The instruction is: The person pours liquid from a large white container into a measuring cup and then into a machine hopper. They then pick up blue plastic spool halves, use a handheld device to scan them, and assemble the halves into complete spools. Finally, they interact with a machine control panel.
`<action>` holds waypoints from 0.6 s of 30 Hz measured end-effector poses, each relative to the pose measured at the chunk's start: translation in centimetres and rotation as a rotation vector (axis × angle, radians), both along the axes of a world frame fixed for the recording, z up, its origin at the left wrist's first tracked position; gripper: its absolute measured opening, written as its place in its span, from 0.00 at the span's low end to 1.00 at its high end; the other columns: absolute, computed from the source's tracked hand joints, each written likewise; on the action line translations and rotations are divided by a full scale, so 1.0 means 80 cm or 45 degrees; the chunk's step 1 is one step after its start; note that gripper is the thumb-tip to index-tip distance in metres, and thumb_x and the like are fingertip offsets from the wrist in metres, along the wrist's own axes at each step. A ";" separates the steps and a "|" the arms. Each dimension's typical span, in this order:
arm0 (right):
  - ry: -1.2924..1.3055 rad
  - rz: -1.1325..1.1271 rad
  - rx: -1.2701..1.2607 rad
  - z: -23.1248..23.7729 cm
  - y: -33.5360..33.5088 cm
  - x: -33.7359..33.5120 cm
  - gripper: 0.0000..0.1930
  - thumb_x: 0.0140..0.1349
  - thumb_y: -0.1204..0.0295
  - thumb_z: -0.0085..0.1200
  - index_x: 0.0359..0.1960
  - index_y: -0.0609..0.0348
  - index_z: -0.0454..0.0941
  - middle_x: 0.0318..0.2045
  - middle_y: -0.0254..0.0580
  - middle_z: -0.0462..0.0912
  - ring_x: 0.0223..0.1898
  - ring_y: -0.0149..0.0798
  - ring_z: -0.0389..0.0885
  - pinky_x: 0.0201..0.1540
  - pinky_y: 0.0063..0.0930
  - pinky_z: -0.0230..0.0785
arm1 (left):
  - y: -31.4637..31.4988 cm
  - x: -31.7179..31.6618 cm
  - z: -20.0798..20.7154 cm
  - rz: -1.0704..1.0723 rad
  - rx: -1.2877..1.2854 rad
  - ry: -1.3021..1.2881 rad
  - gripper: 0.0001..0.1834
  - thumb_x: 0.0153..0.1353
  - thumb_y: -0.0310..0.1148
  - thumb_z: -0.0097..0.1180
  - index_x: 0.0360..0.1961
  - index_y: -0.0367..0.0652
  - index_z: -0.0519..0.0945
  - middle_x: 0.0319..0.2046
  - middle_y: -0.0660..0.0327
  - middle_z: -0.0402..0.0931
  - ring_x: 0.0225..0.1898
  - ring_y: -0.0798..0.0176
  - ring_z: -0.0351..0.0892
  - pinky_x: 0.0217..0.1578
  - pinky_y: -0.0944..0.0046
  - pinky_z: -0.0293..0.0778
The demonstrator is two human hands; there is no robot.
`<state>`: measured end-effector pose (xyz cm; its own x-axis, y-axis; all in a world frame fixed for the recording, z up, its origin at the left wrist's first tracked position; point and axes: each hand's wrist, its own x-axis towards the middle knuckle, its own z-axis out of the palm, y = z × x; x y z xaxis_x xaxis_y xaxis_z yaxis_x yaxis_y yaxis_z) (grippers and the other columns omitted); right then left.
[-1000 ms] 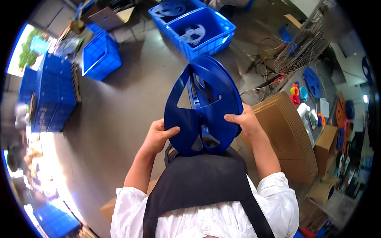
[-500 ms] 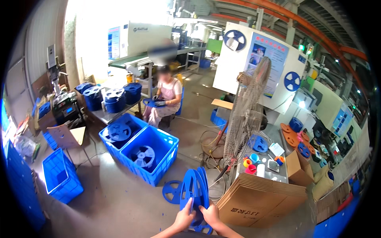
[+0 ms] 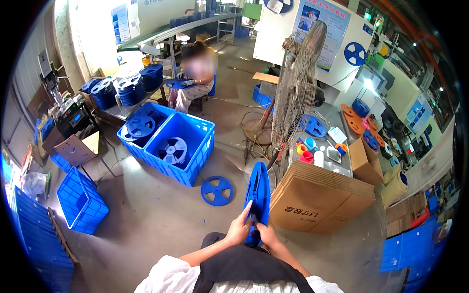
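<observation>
In front of my body stand several blue plastic reel discs (image 3: 259, 189), upright and nearly edge-on, packed closely together. My left hand (image 3: 239, 229) is closed on their lower left side, with the thumb pointing up along the face. On the lower right side my right hand (image 3: 266, 235) also grips them; part of its fingers is hidden behind the discs. A single blue reel disc (image 3: 217, 201) with cut-out openings lies flat on the floor, beyond and to the left of my hands.
Two joined blue crates (image 3: 195, 163) holding reels stand ahead left, another blue crate (image 3: 100, 210) farther left. Flattened cardboard boxes (image 3: 312, 205) stand right, below a cluttered table. Beyond them rises a caged fan (image 3: 298, 88). A seated co-worker (image 3: 195, 80) handles a blue disc.
The discs were fanned apart at the top and now sit close together, turned more edge-on. My view has tilted down, showing more of my arms and dark apron.
</observation>
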<state>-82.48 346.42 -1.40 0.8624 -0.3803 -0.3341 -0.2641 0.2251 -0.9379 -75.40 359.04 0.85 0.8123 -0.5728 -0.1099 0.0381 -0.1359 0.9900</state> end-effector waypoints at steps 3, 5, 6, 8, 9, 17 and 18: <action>0.046 0.084 0.145 0.028 -0.014 -0.010 0.21 0.61 0.72 0.46 0.57 0.60 0.67 0.45 0.44 0.78 0.36 0.34 0.80 0.26 0.24 0.69 | 0.023 0.008 0.047 -0.098 0.091 0.252 0.28 0.66 0.30 0.46 0.68 0.54 0.61 0.40 0.57 0.78 0.28 0.69 0.76 0.30 0.65 0.76; 0.061 0.152 0.273 0.072 -0.008 -0.014 0.17 0.64 0.66 0.42 0.40 0.68 0.79 0.35 0.46 0.83 0.26 0.32 0.73 0.29 0.24 0.66 | 0.049 0.020 0.065 -0.174 -0.063 0.429 0.24 0.67 0.31 0.45 0.64 0.52 0.66 0.35 0.63 0.76 0.27 0.71 0.73 0.25 0.69 0.73; 0.139 0.183 0.356 0.079 -0.014 -0.018 0.18 0.63 0.65 0.43 0.40 0.69 0.78 0.33 0.48 0.83 0.23 0.32 0.73 0.27 0.25 0.67 | 0.055 0.027 0.066 -0.245 -0.095 0.484 0.19 0.69 0.34 0.44 0.61 0.50 0.68 0.35 0.66 0.74 0.29 0.71 0.72 0.25 0.70 0.72; 0.115 0.265 0.388 0.100 -0.019 -0.025 0.20 0.59 0.64 0.44 0.45 0.70 0.74 0.30 0.53 0.82 0.19 0.34 0.73 0.25 0.24 0.67 | 0.075 0.040 0.076 -0.451 -0.140 0.581 0.19 0.71 0.39 0.43 0.60 0.46 0.67 0.39 0.63 0.73 0.34 0.70 0.73 0.26 0.69 0.72; 0.098 0.326 0.368 0.112 -0.020 -0.029 0.21 0.58 0.63 0.45 0.46 0.71 0.73 0.29 0.54 0.82 0.18 0.35 0.73 0.24 0.24 0.67 | 0.083 0.043 0.079 -0.531 -0.181 0.646 0.20 0.71 0.41 0.43 0.59 0.44 0.66 0.40 0.62 0.73 0.36 0.69 0.74 0.27 0.69 0.72; 0.049 0.530 0.517 0.155 -0.031 -0.042 0.17 0.58 0.62 0.47 0.35 0.67 0.77 0.25 0.49 0.81 0.21 0.31 0.75 0.27 0.22 0.68 | 0.117 0.058 0.126 -0.698 -0.142 0.751 0.21 0.71 0.44 0.43 0.53 0.38 0.69 0.41 0.56 0.76 0.35 0.64 0.80 0.26 0.68 0.73; 0.065 0.526 0.487 0.161 -0.032 -0.045 0.17 0.58 0.62 0.47 0.34 0.67 0.77 0.25 0.49 0.81 0.21 0.31 0.75 0.27 0.22 0.68 | 0.118 0.058 0.133 -0.707 -0.144 0.768 0.21 0.71 0.44 0.43 0.52 0.38 0.70 0.40 0.55 0.76 0.34 0.64 0.80 0.25 0.68 0.73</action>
<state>-86.04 343.89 11.48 0.8930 0.1419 -0.4272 -0.4455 0.4150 -0.7933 -70.73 368.47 11.50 0.2279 -0.9070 -0.3541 0.5241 -0.1922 0.8297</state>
